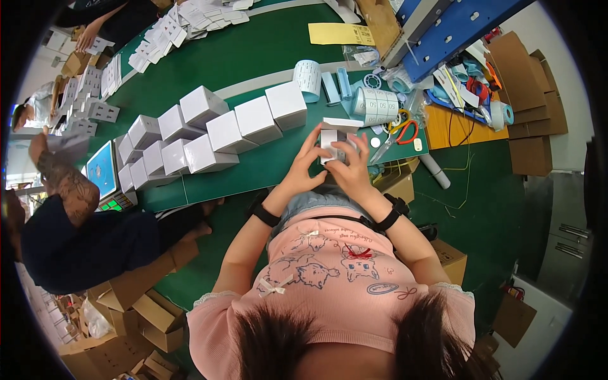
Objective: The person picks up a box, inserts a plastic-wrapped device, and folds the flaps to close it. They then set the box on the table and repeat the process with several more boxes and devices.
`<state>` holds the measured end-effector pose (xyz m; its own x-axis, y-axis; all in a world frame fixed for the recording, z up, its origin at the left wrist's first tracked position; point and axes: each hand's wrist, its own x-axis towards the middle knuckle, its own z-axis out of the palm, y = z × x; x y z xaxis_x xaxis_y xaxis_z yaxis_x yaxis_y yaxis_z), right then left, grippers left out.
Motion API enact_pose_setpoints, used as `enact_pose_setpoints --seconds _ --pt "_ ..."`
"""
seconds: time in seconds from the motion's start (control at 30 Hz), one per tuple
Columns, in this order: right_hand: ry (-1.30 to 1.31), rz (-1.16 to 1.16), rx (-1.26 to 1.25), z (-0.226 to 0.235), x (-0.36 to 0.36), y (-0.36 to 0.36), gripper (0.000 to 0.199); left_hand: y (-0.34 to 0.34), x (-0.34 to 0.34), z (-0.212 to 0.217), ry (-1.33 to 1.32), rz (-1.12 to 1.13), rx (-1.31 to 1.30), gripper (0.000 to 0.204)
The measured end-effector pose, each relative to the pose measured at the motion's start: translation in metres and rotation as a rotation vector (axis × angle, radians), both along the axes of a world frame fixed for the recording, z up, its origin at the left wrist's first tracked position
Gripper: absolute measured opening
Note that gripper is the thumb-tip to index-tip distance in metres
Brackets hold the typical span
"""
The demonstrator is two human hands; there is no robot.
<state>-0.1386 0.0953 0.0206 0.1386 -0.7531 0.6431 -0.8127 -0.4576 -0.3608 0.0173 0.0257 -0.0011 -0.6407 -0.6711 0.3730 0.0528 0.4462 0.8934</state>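
Note:
Both of my hands meet on a small white box [342, 123] at the table's near edge, its top flap standing up on the far side. My left hand [303, 166] grips the box's left side, fingers bent over the rim. My right hand [352, 170] closes round the right side, its fingertips at the opening. What lies inside the box is mostly hidden by my fingers. To the left, several closed white boxes [258, 123] stand in rows on the green table [247, 178]. Yellow and red-handled scissors [401, 130] lie right of my right hand.
Label rolls [308, 81] and light blue plastic pieces [330, 89] lie beyond my hands. A blue metal frame [453, 47] rises at the far right, by a cluttered tray [484, 113]. Left stand a blue-topped scale [102, 171] and another person [95, 244]. Cardboard boxes [158, 320] crowd the lower left.

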Motion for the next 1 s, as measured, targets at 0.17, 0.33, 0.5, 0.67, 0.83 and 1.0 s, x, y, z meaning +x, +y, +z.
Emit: enact_pose_setpoints --seconds 0.17,0.33,0.5,0.67,0.83,1.0 --pt "-0.275 -0.037 0.091 0.007 -0.019 0.015 0.019 -0.005 0.002 0.008 0.085 -0.077 0.058 0.023" --pt "-0.414 -0.023 0.266 0.013 -0.036 0.01 0.032 -0.005 0.006 0.009 -0.035 -0.08 -0.074 0.019" --pt "-0.544 0.108 0.418 -0.001 -0.043 0.005 0.047 -0.001 0.003 0.011 -0.212 0.025 -0.373 0.016" --pt "-0.699 -0.008 0.634 0.001 -0.033 0.003 0.045 0.004 -0.002 0.001 -0.21 0.137 -0.522 0.015" --pt "-0.923 -0.072 0.625 0.01 -0.024 0.001 0.04 0.011 -0.004 -0.004 -0.091 0.221 -0.581 0.013" --pt "-0.958 -0.065 0.638 0.006 -0.024 0.0 0.046 -0.006 -0.025 0.067 0.287 0.421 -0.173 0.017"
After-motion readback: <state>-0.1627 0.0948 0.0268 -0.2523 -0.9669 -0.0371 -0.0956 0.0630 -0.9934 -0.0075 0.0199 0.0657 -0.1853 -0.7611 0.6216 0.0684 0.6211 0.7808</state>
